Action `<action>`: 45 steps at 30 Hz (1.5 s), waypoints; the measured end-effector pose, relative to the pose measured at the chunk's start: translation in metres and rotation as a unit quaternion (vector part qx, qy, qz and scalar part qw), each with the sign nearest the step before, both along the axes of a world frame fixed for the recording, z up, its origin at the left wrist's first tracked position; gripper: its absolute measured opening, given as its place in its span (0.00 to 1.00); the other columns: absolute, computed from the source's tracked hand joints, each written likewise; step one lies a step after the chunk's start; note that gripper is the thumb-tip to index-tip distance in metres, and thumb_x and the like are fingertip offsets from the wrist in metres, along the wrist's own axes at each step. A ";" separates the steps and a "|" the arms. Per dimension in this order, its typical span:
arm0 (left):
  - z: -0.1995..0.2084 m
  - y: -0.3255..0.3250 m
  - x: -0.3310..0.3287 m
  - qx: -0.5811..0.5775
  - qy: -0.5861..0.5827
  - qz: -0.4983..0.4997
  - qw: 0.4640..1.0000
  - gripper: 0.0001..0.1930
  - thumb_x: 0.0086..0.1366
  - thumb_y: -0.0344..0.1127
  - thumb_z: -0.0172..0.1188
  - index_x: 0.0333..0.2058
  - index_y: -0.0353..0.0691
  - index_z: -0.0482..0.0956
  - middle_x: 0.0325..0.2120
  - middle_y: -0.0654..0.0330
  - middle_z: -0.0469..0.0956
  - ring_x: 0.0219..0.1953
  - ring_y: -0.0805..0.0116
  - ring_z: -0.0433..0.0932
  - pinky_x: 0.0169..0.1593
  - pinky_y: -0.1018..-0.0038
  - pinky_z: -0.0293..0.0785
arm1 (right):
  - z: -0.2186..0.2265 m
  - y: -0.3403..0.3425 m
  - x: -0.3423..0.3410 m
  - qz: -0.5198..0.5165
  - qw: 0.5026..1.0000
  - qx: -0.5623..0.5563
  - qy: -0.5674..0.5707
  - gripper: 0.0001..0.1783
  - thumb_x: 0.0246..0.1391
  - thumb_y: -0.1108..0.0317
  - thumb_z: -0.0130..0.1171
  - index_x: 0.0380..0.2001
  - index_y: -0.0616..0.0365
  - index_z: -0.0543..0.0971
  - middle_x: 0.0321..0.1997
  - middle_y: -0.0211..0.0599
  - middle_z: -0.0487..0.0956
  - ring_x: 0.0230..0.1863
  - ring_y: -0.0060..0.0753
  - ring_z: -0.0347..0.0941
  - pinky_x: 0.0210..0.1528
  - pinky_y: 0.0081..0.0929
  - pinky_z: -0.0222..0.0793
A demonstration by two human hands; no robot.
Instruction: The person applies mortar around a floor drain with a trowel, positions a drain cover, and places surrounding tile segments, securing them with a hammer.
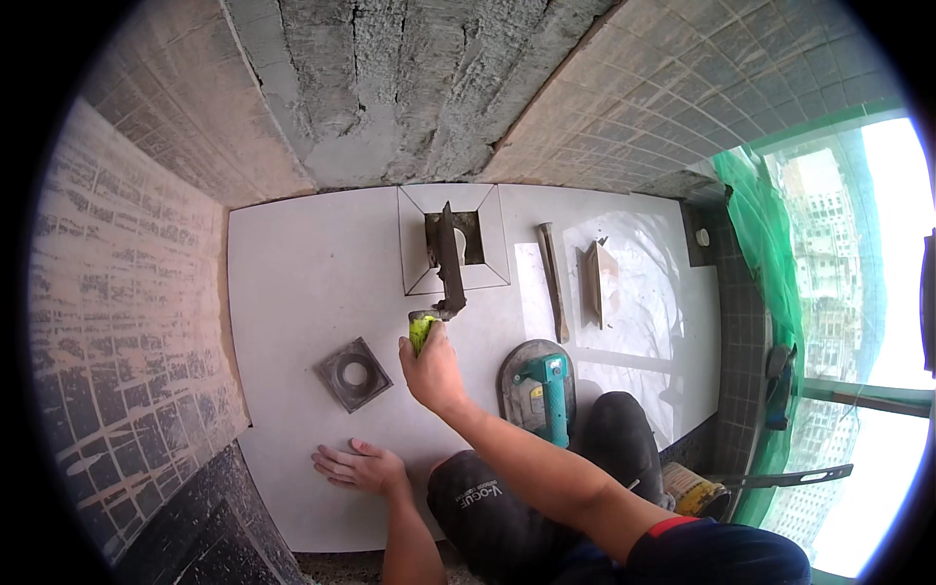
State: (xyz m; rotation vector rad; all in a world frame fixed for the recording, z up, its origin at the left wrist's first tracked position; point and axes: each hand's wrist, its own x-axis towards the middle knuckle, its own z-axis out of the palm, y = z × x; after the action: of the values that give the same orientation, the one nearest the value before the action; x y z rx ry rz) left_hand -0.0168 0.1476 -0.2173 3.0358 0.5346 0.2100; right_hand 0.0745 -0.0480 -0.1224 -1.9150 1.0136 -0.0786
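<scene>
My right hand is closed around the yellow-green handle of a trowel. The blade, dark with mortar, reaches over a square hole in the pale floor tiles. Cut tile pieces with diagonal joints frame that hole, and a rounded opening shows partly inside it behind the blade. My left hand rests on the tiles with its fingers stretched out, holding nothing. Beyond its fingertips lies a dark grey square drain piece with a round hole.
Right of my right hand sits a teal-handled tool with a dark oval pad. A flat metal bar and a tile offcut lie farther off. Rough walls enclose the far side; green netting hangs right. A bucket stands by my knee.
</scene>
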 end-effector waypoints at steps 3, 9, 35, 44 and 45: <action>-0.001 -0.001 0.000 -0.001 -0.002 0.002 1.000 0.36 0.77 0.58 0.33 0.71 0.35 0.55 0.72 0.44 0.52 0.75 0.45 0.48 0.73 0.44 0.47 | -0.005 0.002 -0.001 0.005 1.000 -0.020 0.007 0.26 0.63 0.60 0.58 0.47 0.73 0.63 0.37 0.73 0.77 0.42 0.77 0.75 0.44 0.61 0.70; 0.003 -0.001 0.000 -0.005 -0.008 -0.004 1.000 0.36 0.76 0.58 0.34 0.70 0.35 0.55 0.72 0.43 0.52 0.75 0.45 0.48 0.72 0.44 0.48 | -0.002 0.005 -0.007 0.006 1.000 0.006 0.013 0.26 0.62 0.60 0.59 0.48 0.74 0.63 0.36 0.73 0.77 0.42 0.78 0.74 0.44 0.61 0.70; 0.000 0.001 -0.001 -0.010 0.000 0.001 1.000 0.35 0.77 0.55 0.38 0.70 0.34 0.56 0.73 0.42 0.51 0.75 0.42 0.48 0.73 0.43 0.45 | 0.012 0.013 -0.019 0.030 0.999 0.009 0.018 0.24 0.62 0.63 0.59 0.45 0.74 0.63 0.37 0.74 0.76 0.39 0.77 0.74 0.43 0.61 0.71; -0.004 0.001 -0.001 -0.010 -0.017 0.000 1.000 0.35 0.77 0.56 0.37 0.70 0.34 0.57 0.73 0.43 0.52 0.75 0.43 0.49 0.73 0.43 0.47 | 0.018 0.014 -0.028 0.041 0.999 -0.010 0.024 0.24 0.62 0.60 0.59 0.43 0.73 0.64 0.33 0.72 0.77 0.37 0.75 0.76 0.41 0.60 0.71; -0.004 0.000 -0.001 -0.011 -0.019 -0.002 1.000 0.35 0.77 0.56 0.37 0.70 0.34 0.57 0.73 0.43 0.52 0.75 0.43 0.49 0.72 0.43 0.47 | 0.017 0.014 -0.030 0.041 0.999 -0.024 0.015 0.24 0.63 0.58 0.58 0.41 0.73 0.65 0.31 0.70 0.78 0.36 0.74 0.76 0.40 0.60 0.71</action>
State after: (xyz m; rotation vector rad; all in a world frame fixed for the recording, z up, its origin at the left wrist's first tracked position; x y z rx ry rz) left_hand -0.0173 0.1479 -0.2214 3.0047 0.5248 0.2598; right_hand 0.0441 -0.0340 -0.1053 -2.0043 0.9584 -0.0276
